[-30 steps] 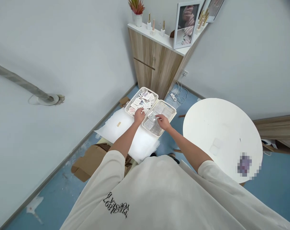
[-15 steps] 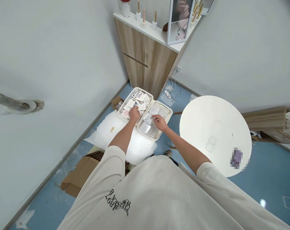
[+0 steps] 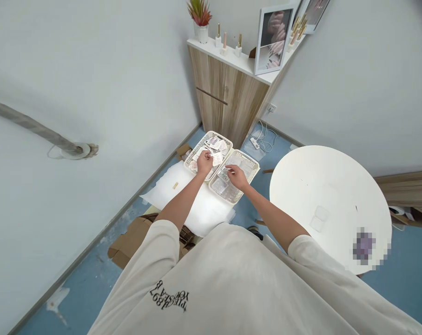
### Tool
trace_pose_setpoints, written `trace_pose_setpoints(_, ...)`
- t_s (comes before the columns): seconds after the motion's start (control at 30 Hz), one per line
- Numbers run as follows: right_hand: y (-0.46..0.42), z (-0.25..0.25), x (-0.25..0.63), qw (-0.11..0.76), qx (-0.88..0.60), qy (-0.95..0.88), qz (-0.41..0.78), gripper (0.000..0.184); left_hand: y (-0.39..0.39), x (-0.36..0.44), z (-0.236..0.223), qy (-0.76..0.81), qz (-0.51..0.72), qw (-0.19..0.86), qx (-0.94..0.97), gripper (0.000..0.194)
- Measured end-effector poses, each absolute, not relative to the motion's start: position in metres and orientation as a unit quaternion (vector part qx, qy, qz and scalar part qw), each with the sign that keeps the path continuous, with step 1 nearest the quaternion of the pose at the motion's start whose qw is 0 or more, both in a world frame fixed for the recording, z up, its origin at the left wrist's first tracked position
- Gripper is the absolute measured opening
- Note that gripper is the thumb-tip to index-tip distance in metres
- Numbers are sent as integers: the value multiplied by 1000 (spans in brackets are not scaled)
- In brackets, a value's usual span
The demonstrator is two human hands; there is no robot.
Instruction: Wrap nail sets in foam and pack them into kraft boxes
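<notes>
Likely picking cards (image 3: 217,143) at left with left hand (image 3: 205,163), touching clear case (image 3: 222,174) with right hand (image 3: 237,177), can't tell either grip, needs careful pinch next.

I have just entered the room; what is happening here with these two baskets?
A person is working with both hands over two light baskets standing side by side. The left hand is at the left basket, among small printed cards; whether it grips one is hard to tell. The right hand is over the right basket, its fingertips at a clear case. Further right, two clear square pieces lie on a round white table.
</notes>
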State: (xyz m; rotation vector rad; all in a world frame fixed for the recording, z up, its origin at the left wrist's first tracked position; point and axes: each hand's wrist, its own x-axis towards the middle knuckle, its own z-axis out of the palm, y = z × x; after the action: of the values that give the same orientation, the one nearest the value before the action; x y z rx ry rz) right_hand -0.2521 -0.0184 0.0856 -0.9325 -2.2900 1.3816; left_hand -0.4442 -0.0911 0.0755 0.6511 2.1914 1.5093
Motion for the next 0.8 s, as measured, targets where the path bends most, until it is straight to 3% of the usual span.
trace_pose_setpoints(0.17, -9, 97, -230, 219, -356, -811, 410, 33, -74, -398, 83, 742, 562, 271, 246, 26)
trace_pose_setpoints(0.53, 12, 97, -67, 216, -466, -809, 286, 46, -21, -223, 84, 688, 521, 387, 325, 24)
trace_pose_setpoints(0.67, 15, 96, 5, 211, -503, -781, 305, 44, -3, -152, 79, 671, 495, 417, 362, 21)
trace_pose_setpoints(0.8, 22, 97, 79, 240, -559, -677, 414, 43, 17, -81, 72, 640, 478, 464, 384, 15)
